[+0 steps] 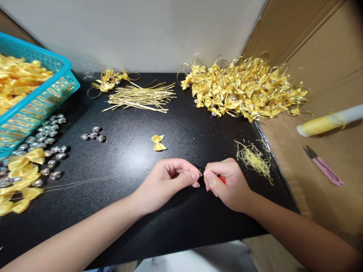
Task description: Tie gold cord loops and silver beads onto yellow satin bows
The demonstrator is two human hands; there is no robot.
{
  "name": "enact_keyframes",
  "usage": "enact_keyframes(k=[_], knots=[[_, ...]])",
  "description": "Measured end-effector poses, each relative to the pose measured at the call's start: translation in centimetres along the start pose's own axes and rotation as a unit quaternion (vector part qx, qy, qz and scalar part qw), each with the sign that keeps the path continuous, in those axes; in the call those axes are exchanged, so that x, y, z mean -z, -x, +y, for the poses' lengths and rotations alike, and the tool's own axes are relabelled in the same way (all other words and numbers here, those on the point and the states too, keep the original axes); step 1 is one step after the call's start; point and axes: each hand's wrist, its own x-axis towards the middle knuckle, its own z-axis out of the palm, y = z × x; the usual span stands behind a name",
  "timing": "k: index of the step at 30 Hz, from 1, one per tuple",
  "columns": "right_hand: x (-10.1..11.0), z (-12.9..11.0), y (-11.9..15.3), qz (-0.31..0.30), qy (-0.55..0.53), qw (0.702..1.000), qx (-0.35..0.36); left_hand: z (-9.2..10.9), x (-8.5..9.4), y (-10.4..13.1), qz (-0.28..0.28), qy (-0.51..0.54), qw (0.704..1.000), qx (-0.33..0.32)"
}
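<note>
My left hand (166, 181) is closed in a pinch over the front middle of the black table. A fine pale thread (93, 180) runs to it from the yellow bows at the left, with a thin loop by the wrist. Beside it, my right hand (227, 183) is wrapped around a small red-handled tool (222, 179); most of the tool is hidden in the fist. Its dark tip reaches the left fingertips, where some tiny thing is too small to make out. One yellow ribbon bow (159, 142) lies just beyond my left hand.
A turquoise basket (61, 62) of yellow bows stands left, near silver beads (56, 175) and loose bows (22, 196). Gold ties (141, 97) and a heap of finished bows (241, 90) lie behind. At right are thread scraps (253, 160), pink snips (324, 166) and a roll (326, 122).
</note>
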Motion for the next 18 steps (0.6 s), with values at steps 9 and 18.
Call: enact_keyframes(k=[9,18], knots=[[-0.07,0.0,0.09,0.005,0.008,1.0,0.004,-0.12,0.01,0.25,0.015,-0.006,1.0,0.002],[-0.02,0.27,0.17,-0.012,0.062,0.996,0.063,-0.31,-0.21,0.22,0.024,-0.029,0.999,-0.013]])
